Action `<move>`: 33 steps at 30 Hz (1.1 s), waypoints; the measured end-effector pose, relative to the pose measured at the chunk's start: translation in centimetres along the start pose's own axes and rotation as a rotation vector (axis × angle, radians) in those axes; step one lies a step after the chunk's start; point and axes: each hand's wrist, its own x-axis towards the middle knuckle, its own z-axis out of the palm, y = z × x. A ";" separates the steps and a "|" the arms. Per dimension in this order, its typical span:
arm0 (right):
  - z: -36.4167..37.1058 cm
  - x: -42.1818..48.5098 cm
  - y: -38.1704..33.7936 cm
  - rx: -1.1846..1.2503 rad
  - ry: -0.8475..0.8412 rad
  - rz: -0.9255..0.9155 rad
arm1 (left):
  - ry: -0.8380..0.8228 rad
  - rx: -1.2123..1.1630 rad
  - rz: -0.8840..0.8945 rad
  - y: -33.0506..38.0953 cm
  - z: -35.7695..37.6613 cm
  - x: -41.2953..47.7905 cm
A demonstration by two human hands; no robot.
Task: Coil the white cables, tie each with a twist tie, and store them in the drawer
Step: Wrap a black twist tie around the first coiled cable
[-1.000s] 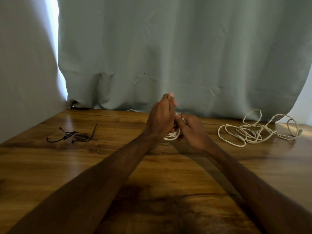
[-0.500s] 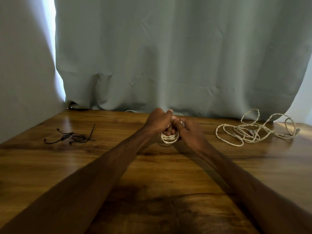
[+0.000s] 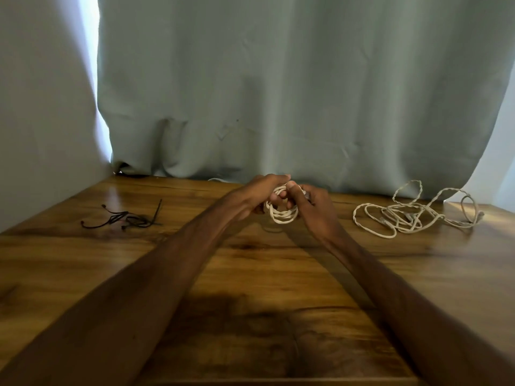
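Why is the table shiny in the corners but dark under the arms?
Head view: daylight leaking past the curtain glares off the wooden table at its far left and far right corners; the forearms block light, casting a dark shadow near the front; left hand, right hand and their white cable coil look slightly soft.

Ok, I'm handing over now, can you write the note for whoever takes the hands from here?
Left hand: fingers curled round the small coil of white braided cable, over the brown wooden table.
Right hand: thumb and fingers pinch the same coil.
Loose tangle of white braided cables lies to the right; thin black twist ties lie to the left.
Done: one cable coiled; no tie visible on it.
Left: tie this coil, coil and tie the tangle, store all in the drawer, not in view.
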 end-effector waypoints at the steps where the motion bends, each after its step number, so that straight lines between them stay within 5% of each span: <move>1: 0.2 -0.1 -0.3 0.011 0.003 -0.007 | 0.037 -0.043 0.039 -0.1 0.1 -0.2; 8: 3.5 -0.5 -3.7 0.158 -0.047 -0.014 | 0.159 -0.074 0.194 -0.8 -3.9 -3.1; 14: 10.2 0.0 -7.0 0.318 -0.231 0.064 | 0.478 -0.154 0.242 -2.0 -12.0 -5.2; 20: 17.1 -0.3 -9.7 0.056 -0.411 0.045 | 0.687 -0.176 0.311 -4.1 -19.3 -7.4; 24: 20.5 0.1 -10.6 -0.264 -0.409 -0.226 | 0.862 -0.191 0.361 -5.0 -22.4 -8.4; 33: 22.6 -0.1 -9.2 -0.339 -0.534 -0.394 | 0.991 -0.114 0.326 -6.1 -23.5 -8.4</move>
